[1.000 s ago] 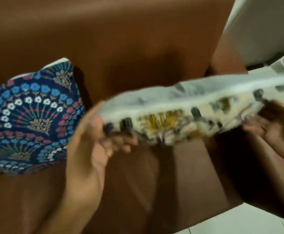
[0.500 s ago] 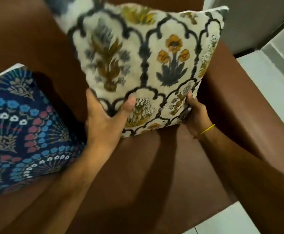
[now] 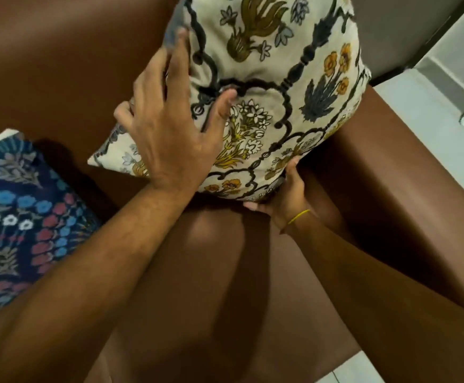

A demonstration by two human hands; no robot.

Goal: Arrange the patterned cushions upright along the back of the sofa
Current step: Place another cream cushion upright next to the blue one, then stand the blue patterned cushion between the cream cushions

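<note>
Left hand point(image 3: 170, 128): laid flat, fingers spread and fairly straight, pressing the left side of the cream cushion point(image 3: 275, 78); thumb on the front face, forefinger up along the side edge. How far the outer fingers reach behind that edge I cannot tell. Right hand point(image 3: 283, 194): clamped on the cushion's lower right corner, thumb on the front, fingers curled under; their tips are mostly hidden. Thin yellow band point(image 3: 298, 217) on that wrist. The cushion stands on edge at the right end of the sofa point(image 3: 59, 64), patterned face toward me, back toward the backrest, height running up it. It sits skewed: the bottom edge slopes and the lower left corner pokes out to the left. The top is cut off by the frame; whether the bottom edge touches the seat I cannot tell, shadow there. Armrest point(image 3: 391, 175) just beside it on the right. Blue cushion point(image 3: 18, 217) further left, also against the backrest, apart from the cream one with bare sofa between, cut off at the frame's left edge. Pale floor point(image 3: 432, 120) beyond the armrest; a grey surface point(image 3: 404, 29) above, hard to make out.
</note>
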